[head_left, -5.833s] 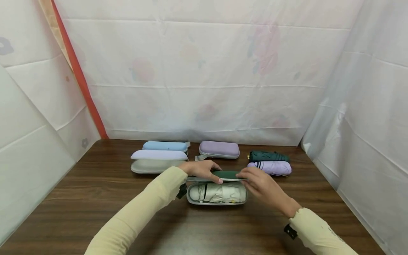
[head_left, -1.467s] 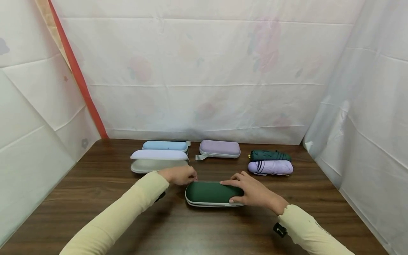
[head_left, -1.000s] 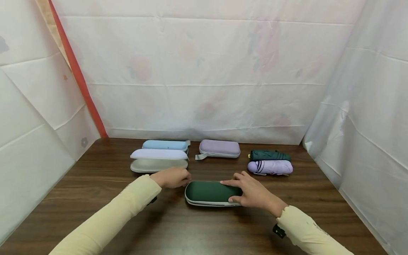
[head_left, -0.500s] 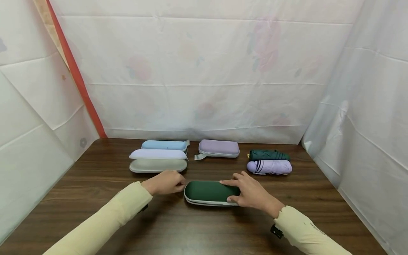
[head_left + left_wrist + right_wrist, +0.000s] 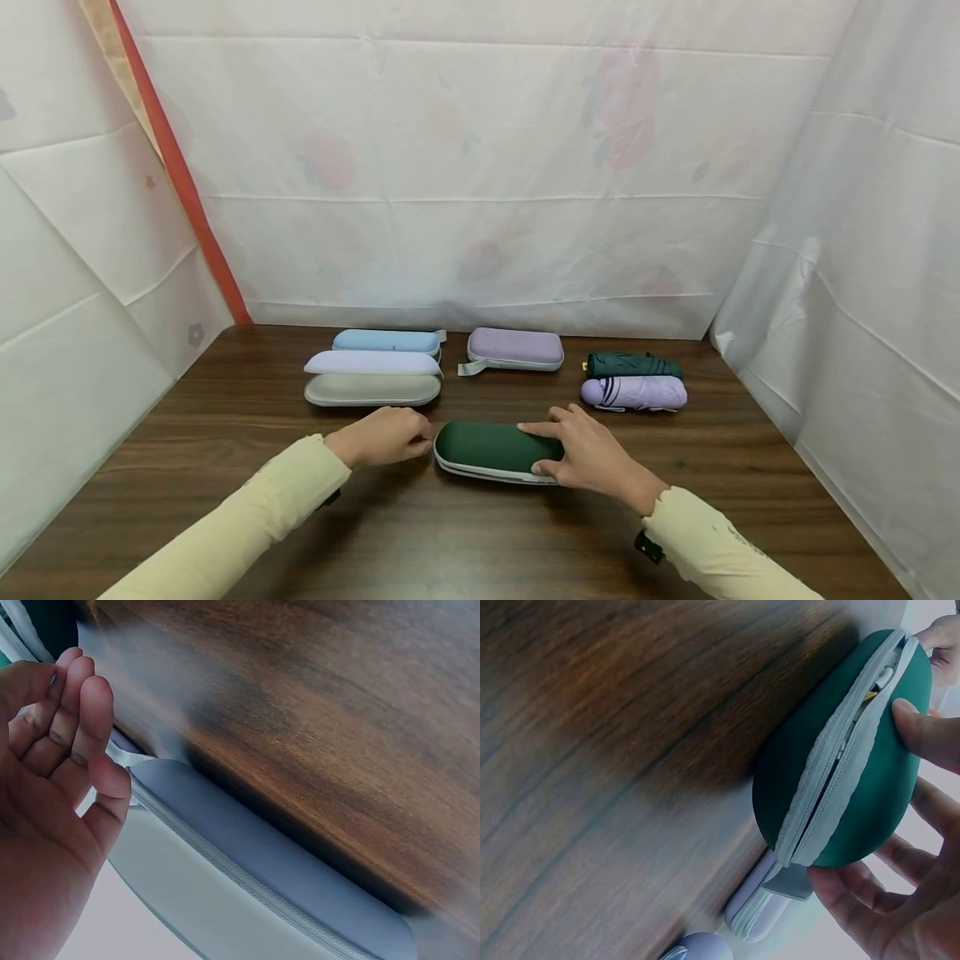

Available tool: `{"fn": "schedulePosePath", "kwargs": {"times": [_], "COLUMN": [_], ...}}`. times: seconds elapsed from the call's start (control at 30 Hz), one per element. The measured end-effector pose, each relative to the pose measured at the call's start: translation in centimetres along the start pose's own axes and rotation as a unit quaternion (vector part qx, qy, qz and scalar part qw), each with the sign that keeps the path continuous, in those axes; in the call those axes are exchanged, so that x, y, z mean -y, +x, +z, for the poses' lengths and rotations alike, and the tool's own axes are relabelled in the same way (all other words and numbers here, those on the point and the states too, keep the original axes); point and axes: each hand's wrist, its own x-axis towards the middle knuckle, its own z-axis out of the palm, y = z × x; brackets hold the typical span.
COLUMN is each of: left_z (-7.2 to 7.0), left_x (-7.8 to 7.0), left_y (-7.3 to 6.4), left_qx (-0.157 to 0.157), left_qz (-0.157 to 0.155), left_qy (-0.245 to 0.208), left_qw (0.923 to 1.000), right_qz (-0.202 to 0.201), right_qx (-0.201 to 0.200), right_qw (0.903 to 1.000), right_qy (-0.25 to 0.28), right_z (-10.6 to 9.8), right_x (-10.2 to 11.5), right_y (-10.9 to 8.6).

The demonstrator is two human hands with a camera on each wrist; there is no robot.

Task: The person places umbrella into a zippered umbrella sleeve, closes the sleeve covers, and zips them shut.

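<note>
A dark green zip case [image 5: 480,446] lies lid down in front of the person. At its right end, my right hand [image 5: 592,454] holds it, the thumb on the near edge and fingers spread over the top. The right wrist view shows the pale zipper tapes [image 5: 840,776] parted, with bits of a light-coloured folded umbrella [image 5: 886,676] in the slit. My left hand [image 5: 386,436] is at the left end of the case, thumb and fingertips pinched together at the zipper edge. The zipper pull there is hidden by the fingers.
Behind, a lavender case [image 5: 371,362] stands open with its grey inside [image 5: 371,389] showing. A light blue case [image 5: 386,341] and a purple case [image 5: 516,347] lie farther back. Dark green [image 5: 633,366] and lavender [image 5: 641,392] folded umbrellas lie at the right.
The green lid has come down over the cream umbrella. My left hand has moved from the back left corner round the left end, towards the person. My right hand now holds the right end.
</note>
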Motion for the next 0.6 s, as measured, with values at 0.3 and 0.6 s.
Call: {"fn": "schedulePosePath", "kwargs": {"times": [0.3, 0.6], "left_z": [0.1, 0.2], "left_x": [0.0, 0.0], "left_y": [0.0, 0.3], "left_qx": [-0.009, -0.028], "left_qz": [0.003, 0.013], "left_qy": [0.0, 0.011], "left_qw": [1.0, 0.9995], "right_qz": [0.02, 0.046], "right_qx": [-0.021, -0.03], "right_qw": [0.9994, 0.9981], "right_qy": [-0.017, -0.029], "right_z": [0.3, 0.3], "right_x": [0.4, 1.1], "right_y": [-0.1, -0.1]}}
